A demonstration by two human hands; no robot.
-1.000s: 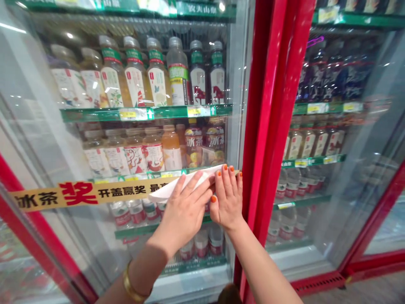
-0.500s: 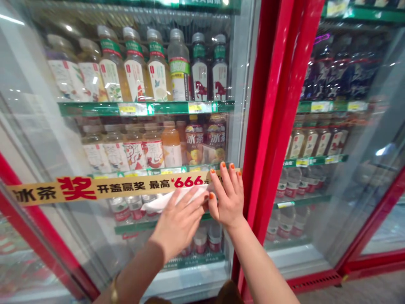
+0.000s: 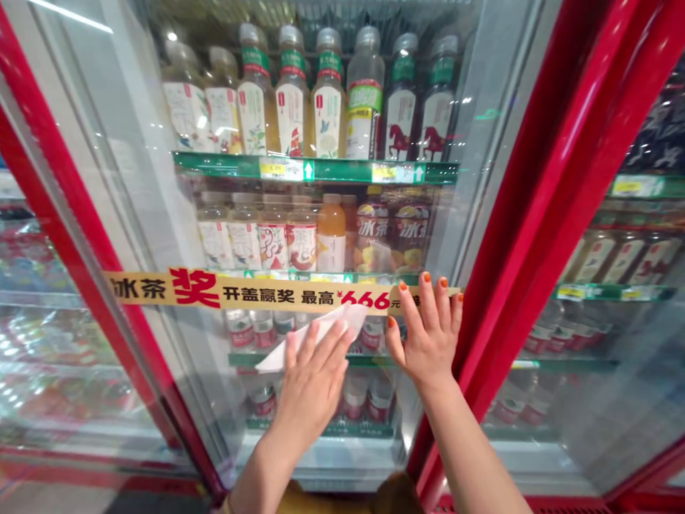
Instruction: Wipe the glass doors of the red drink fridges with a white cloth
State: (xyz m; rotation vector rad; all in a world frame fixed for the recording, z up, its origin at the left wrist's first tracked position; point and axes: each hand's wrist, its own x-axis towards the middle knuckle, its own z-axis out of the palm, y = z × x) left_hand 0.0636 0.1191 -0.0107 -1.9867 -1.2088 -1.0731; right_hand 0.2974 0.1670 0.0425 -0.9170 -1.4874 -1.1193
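My left hand [image 3: 312,385] presses a white tissue [image 3: 302,343] against the glass door, just below the yellow banner strip [image 3: 262,294]. Its fingers lie long over the tissue, whose upper corner overlaps the strip. To the right, my right hand [image 3: 431,343] rests spread on the glass, empty, with orange nails. Those fingertips cover the strip's right end, close to the red door frame [image 3: 514,235]. A gap separates the two hands. Behind the glass, bottles [image 3: 329,100] stand on shelves.
Green shelf edges [image 3: 332,168] carry price tags inside the cooler. Another red-framed cooler door [image 3: 599,343] stands to the right. On the left, a further glass-fronted case [image 3: 58,357] shows blurred packaged goods.
My left hand and the tissue have slid left along the glass, away from my right hand. The right hand stays near the strip's right end. My view has shifted left.
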